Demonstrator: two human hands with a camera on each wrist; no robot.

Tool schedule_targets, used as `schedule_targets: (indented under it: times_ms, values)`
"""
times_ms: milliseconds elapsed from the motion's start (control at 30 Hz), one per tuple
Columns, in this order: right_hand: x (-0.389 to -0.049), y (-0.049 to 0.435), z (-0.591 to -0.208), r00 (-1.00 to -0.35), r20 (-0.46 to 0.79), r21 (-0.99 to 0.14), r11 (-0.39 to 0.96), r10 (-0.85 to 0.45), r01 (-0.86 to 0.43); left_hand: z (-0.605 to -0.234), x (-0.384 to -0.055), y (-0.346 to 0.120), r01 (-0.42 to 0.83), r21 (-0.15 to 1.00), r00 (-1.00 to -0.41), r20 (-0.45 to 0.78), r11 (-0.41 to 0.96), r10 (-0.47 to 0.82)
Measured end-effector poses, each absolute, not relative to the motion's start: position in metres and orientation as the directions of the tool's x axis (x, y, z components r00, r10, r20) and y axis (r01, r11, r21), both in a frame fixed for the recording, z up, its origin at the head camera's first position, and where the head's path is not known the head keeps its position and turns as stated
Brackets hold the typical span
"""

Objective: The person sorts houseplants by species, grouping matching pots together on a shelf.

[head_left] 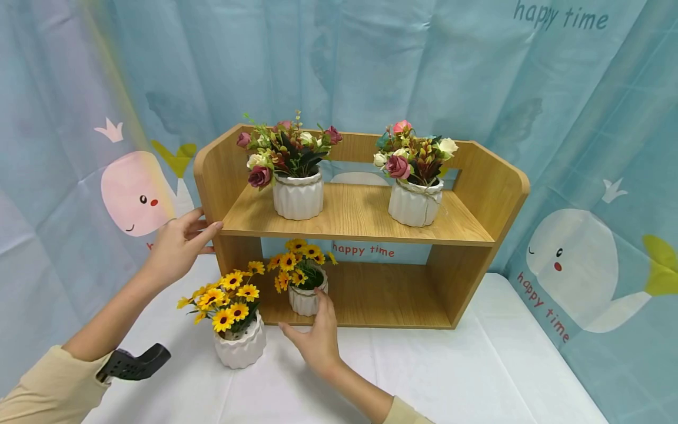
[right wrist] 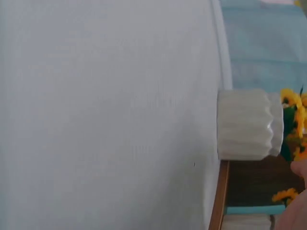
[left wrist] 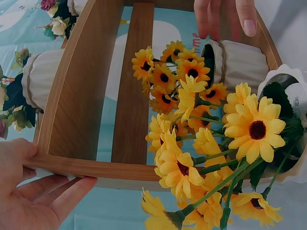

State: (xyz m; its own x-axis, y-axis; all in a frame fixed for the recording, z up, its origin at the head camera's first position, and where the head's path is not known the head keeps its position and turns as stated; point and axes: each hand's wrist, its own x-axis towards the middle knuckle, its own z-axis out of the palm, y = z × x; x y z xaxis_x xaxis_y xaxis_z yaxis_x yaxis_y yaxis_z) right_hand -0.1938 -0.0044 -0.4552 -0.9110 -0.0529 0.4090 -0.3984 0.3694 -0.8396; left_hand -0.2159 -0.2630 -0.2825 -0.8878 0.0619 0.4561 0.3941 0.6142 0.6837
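A two-tier wooden shelf [head_left: 365, 206] stands on the table. My left hand [head_left: 177, 244] grips its left side panel at middle-board height; in the left wrist view, thumb and fingers lie on opposite sides of the wood's edge. A white pot of yellow sunflowers [head_left: 303, 298] sits at the left of the lower tier. By its right side is my right hand [head_left: 318, 341], fingertips at the pot, thumb spread apart toward the front. Another white sunflower pot [head_left: 241, 347] stands on the table before the shelf's left corner, between both hands.
On the upper tier are two white pots of mixed roses, one at left [head_left: 298, 197] and one at right [head_left: 415, 203]. A white cloth [head_left: 424, 371] covers the table. Blue printed curtains [head_left: 360, 70] hang behind and at the sides.
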Motion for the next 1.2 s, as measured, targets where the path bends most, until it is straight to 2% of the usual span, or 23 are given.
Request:
schedule_targets:
  times_ms: [533,1000,1200]
  values:
    - [-0.173,-0.027,-0.456,-0.924,0.366,-0.857,0.346,-0.114,-0.382,-0.283,-0.215,-0.264,0.385,0.682,-0.892,0.449,0.622,0.059]
    - [-0.162,-0.051,-0.454,-0.947,0.26,-0.885,0.345,-0.191,-0.312,-0.282,-0.216,-0.264,0.377,0.678,-0.893,0.446,0.631,0.055]
    - [-0.16,-0.063,-0.454,-0.959,0.217,-0.898,0.347,-0.184,-0.27,-0.283,-0.217,-0.264,0.376,0.677,-0.894,0.444,0.632,0.057]
